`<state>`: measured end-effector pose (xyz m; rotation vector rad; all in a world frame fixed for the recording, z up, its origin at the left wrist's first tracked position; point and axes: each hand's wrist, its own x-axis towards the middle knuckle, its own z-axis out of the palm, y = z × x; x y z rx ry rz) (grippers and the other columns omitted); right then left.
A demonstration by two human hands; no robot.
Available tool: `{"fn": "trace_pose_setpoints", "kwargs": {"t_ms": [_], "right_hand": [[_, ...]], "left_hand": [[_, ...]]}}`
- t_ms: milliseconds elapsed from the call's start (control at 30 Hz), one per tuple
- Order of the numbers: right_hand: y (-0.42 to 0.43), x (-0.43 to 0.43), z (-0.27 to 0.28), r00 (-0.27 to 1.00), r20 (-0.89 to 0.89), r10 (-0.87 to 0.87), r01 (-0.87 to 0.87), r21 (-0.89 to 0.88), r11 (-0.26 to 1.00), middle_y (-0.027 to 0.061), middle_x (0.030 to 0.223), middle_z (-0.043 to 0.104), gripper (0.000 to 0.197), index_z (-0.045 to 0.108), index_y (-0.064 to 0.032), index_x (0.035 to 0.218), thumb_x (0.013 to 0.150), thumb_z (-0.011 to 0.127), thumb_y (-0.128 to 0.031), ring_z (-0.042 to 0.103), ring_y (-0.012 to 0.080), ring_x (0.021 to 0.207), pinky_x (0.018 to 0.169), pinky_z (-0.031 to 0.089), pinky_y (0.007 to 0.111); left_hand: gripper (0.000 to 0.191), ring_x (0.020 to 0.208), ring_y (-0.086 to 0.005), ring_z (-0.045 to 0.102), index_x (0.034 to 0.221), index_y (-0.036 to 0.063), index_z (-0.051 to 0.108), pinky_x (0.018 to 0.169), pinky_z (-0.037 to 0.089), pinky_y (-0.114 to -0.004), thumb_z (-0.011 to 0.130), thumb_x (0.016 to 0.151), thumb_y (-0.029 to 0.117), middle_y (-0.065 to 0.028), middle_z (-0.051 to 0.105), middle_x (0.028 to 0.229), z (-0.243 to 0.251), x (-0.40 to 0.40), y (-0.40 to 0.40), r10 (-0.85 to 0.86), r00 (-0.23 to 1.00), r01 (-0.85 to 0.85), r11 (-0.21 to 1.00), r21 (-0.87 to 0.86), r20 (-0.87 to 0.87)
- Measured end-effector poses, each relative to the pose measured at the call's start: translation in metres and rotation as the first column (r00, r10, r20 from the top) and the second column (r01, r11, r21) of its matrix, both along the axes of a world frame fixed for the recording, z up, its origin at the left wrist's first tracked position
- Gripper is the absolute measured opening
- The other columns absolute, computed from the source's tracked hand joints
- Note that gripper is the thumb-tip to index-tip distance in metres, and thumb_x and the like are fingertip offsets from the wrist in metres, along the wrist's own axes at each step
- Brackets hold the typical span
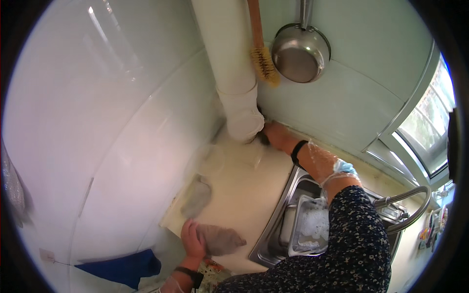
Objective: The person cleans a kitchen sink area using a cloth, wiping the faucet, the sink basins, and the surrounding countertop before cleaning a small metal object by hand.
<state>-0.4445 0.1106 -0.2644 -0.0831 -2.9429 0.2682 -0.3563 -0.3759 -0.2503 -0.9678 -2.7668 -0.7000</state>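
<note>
My right hand reaches to the base of a white drain pipe in the corner, its fingers partly hidden behind the pipe and beside something dark. My left hand rests at the counter's near left edge, its fingers against a brownish-grey cloth; whether they grip it is not clear. Beyond that hand, a grey-green cloth lies on the cream countertop along the wall. Clear plastic sleeving is around my right forearm, above a black band.
A steel sink holding a clear tub of suds lies right of the counter, with a curved faucet beyond. A bristle brush and steel saucepan hang above. A blue cloth hangs at the lower left wall.
</note>
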Motion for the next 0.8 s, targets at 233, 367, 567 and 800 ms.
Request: {"fn": "trace_pose_setpoints", "kwargs": {"t_ms": [233, 367, 567, 800], "right_hand": [[-0.059, 0.014, -0.015, 0.997, -0.014, -0.076, 0.076, 0.042, 0.996, 0.0172, 0.086, 0.064, 0.014, 0.063, -0.0006, 0.083, 0.081, 0.058, -0.014, 0.06, 0.0358, 0.089, 0.079, 0.048, 0.044], [-0.021, 0.011, -0.006, 1.0, 0.004, -0.025, 0.025, -0.012, 1.0, 0.0151, 0.094, 0.064, 0.014, 0.063, -0.0003, 0.087, 0.081, 0.058, -0.012, 0.058, 0.0334, 0.097, 0.081, 0.049, 0.042], [-0.075, 0.011, 0.01, 0.964, 0.231, -0.13, 0.108, 0.104, 0.989, 0.0142, 0.095, 0.064, 0.017, 0.065, -0.0027, 0.091, 0.08, 0.061, -0.015, 0.059, 0.0324, 0.097, 0.086, 0.049, 0.041], [-0.051, -0.007, 0.019, 0.862, 0.423, -0.28, 0.227, 0.172, 0.959, 0.0107, 0.107, 0.06, 0.024, 0.063, -0.0077, 0.103, 0.08, 0.058, -0.008, 0.054, 0.0305, 0.106, 0.089, 0.048, 0.038]], "left_hand": [[0.039, 0.122, -0.0401, 0.041, 0.118, 0.0016, 0.052, 0.103, 0.033, -0.047, 0.055, 0.078, 0.0, -0.019, 0.045, 0.132, -0.011, 0.001, -0.001, 0.009, 0.997, -0.01, 1.0, 0.006, 0.071], [0.041, 0.121, -0.0391, 0.043, 0.116, 0.0009, 0.053, 0.103, 0.034, -0.047, 0.058, 0.075, -0.001, -0.0188, 0.047, 0.13, -0.011, 0.002, 0.0, 0.012, 1.0, -0.012, 1.0, 0.015, 0.016], [0.038, 0.123, -0.0381, 0.041, 0.118, 0.0013, 0.053, 0.103, 0.033, -0.046, 0.057, 0.08, -0.002, -0.0178, 0.045, 0.132, -0.008, 0.004, -0.005, 0.054, 0.997, -0.054, 0.999, 0.004, 0.056], [0.038, 0.118, -0.0376, 0.044, 0.116, 0.0013, 0.054, 0.103, 0.033, -0.044, 0.058, 0.079, 0.008, -0.0191, 0.049, 0.127, -0.005, -0.007, -0.005, -0.092, 0.986, 0.057, 0.972, 0.228, 0.143]]}}
